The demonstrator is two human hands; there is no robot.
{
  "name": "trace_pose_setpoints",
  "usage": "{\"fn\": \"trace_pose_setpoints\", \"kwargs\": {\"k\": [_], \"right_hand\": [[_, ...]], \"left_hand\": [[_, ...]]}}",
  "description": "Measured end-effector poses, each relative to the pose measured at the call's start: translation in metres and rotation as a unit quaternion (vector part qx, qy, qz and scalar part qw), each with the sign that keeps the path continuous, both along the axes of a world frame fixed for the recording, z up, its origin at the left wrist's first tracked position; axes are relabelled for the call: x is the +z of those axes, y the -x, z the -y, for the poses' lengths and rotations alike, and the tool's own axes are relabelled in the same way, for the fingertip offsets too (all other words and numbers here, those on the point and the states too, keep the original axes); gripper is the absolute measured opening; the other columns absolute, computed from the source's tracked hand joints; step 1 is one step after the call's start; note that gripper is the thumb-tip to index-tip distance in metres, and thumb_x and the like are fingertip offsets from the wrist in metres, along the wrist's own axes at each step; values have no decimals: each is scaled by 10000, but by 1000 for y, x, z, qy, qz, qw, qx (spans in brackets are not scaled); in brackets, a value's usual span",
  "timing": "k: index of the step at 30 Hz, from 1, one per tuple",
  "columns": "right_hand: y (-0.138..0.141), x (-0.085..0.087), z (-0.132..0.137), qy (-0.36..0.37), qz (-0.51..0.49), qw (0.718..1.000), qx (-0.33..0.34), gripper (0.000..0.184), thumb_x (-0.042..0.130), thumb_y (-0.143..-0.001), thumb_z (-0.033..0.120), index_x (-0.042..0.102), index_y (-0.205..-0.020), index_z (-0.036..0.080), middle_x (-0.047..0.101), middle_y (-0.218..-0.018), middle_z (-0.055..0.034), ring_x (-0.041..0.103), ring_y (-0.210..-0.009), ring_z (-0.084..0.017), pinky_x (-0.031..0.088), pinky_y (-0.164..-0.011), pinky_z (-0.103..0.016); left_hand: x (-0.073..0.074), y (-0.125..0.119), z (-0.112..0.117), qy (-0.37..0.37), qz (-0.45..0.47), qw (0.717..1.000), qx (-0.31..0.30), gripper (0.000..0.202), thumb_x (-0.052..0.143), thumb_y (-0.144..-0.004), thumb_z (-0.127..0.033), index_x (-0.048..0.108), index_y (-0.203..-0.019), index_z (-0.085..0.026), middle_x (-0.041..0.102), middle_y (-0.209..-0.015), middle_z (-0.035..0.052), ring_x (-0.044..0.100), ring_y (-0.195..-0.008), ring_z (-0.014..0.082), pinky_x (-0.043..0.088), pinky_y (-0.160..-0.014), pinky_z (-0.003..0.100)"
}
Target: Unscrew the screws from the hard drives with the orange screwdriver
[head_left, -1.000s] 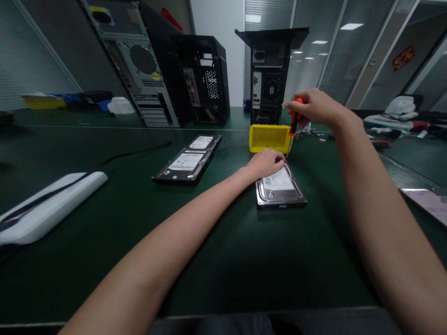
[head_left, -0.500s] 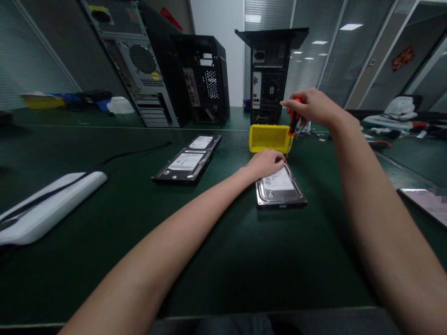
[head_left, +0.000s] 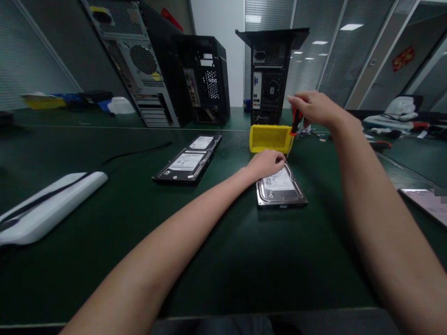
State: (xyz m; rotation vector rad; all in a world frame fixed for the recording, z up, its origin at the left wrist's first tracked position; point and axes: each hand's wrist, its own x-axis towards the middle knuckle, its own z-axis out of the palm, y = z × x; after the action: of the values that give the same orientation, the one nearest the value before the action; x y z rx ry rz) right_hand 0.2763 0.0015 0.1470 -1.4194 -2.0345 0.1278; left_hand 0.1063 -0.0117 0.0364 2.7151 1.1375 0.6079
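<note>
A hard drive [head_left: 281,183] lies label up on the green table in front of me. My left hand [head_left: 267,163] grips its far left part, fingers bent over the far end. In my right hand [head_left: 309,108] is a red and black screwdriver [head_left: 296,123], held by its handle from above. The shaft points down, and its tip is at the far right corner of the drive; whether it sits in a screw is too small to tell. Just behind the drive stands a yellow bin [head_left: 268,137]. Two more hard drives [head_left: 187,161] lie end to end on the left.
Computer cases [head_left: 153,70] stand at the back left, another case [head_left: 268,77] behind the bin. A white object [head_left: 52,204] with a black strap lies left, a phone [head_left: 424,202] at the right edge. Tools with red handles [head_left: 380,145] lie at the right.
My right hand has shifted slightly to the right, its fingers turned a little on the screwdriver handle. My left hand and the drive have stayed in place.
</note>
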Motion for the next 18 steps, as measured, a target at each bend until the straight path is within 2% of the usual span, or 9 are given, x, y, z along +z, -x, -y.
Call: {"fn": "trace_pose_setpoints", "kwargs": {"k": [4, 9, 12, 18], "right_hand": [[3, 9, 12, 95, -46, 994, -9, 355, 306, -944, 424, 491, -812, 152, 597, -787, -91, 536, -475, -112, 478, -513, -285], [2, 14, 13, 142, -63, 988, -14, 265, 339, -912, 318, 496, -804, 133, 605, -868, -104, 529, -480, -77, 471, -489, -231], [3, 14, 11, 151, -76, 986, 11, 271, 342, -920, 303, 536, -826, 139, 612, -830, -89, 560, -506, -100, 484, -494, -237], [8, 12, 13, 137, -88, 986, 30, 335, 355, -952, 380, 584, -851, 157, 609, -704, -71, 616, -550, -155, 532, -572, -314]], "left_hand": [[0, 0, 0, -4, -5, 1000, 3, 334, 454, -871, -290, 701, -1047, -151, 699, -1065, 94, 641, -947, 219, 493, -827, 329], [-1, 1, -2, -4, -5, 1000, 4, 334, 453, -871, -297, 700, -1049, -160, 702, -1056, 84, 640, -950, 219, 494, -815, 324], [-1, 1, -2, -5, -3, 1000, 2, 331, 454, -872, -298, 702, -1046, -164, 703, -1056, 79, 641, -944, 214, 496, -807, 317], [-1, 2, -3, -3, -4, 1000, 0, 334, 453, -878, -295, 696, -1067, -164, 701, -1064, 80, 638, -961, 209, 493, -836, 320]]}}
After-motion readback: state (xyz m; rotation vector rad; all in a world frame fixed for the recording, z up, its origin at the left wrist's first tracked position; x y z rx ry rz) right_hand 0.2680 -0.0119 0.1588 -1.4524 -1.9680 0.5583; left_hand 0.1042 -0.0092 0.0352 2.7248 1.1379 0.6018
